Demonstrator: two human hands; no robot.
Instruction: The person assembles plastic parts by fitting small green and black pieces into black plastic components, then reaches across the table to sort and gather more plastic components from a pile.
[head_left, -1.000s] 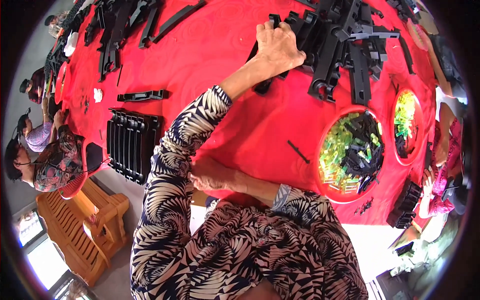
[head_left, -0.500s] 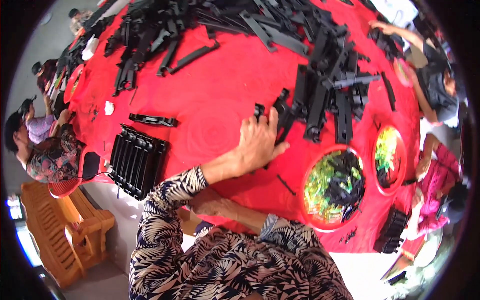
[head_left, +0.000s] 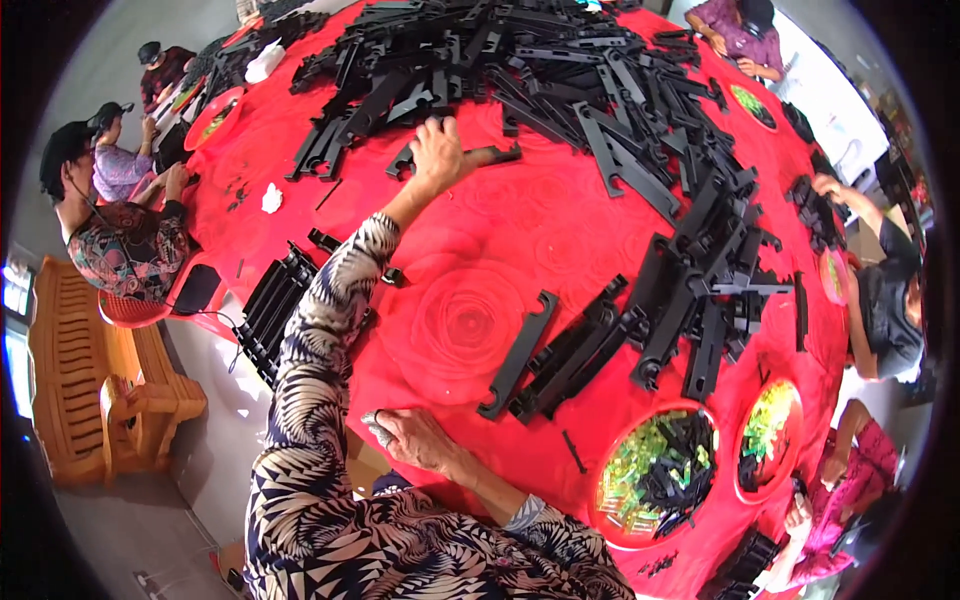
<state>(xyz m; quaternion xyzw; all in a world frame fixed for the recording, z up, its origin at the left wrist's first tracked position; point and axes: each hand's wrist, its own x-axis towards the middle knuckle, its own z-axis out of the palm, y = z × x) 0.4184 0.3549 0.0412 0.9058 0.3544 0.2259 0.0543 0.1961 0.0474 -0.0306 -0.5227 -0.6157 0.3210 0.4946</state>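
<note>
Black bar (head_left: 480,156) lies at the near edge of the heap (head_left: 560,80) on the red cloth (head_left: 470,250), and the left hand (head_left: 436,150) has closed over its near end, fingers curled round it, it seems, though the grip is small in view. The step looks like fetching a piece; next it must be lifted free and drawn back. The right hand (head_left: 412,437) rests at the table edge, loosely curled round something small I cannot make out. Half a second ago the left hand lay nearer, beside another cluster; it has since stretched out to the heap.
</note>
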